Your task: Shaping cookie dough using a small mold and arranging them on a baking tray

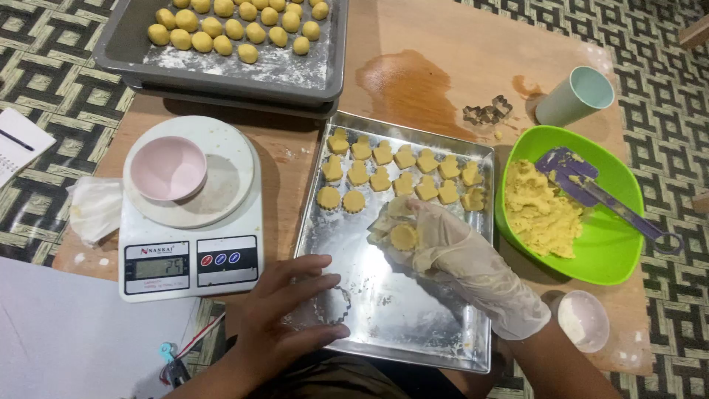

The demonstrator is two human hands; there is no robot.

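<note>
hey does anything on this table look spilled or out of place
Yes. A dark wet-looking stain spreads over the wooden table just above the metal tray, with a smaller patch beside the pale green cup. Flour also dusts the grey tray of dough balls.
</note>
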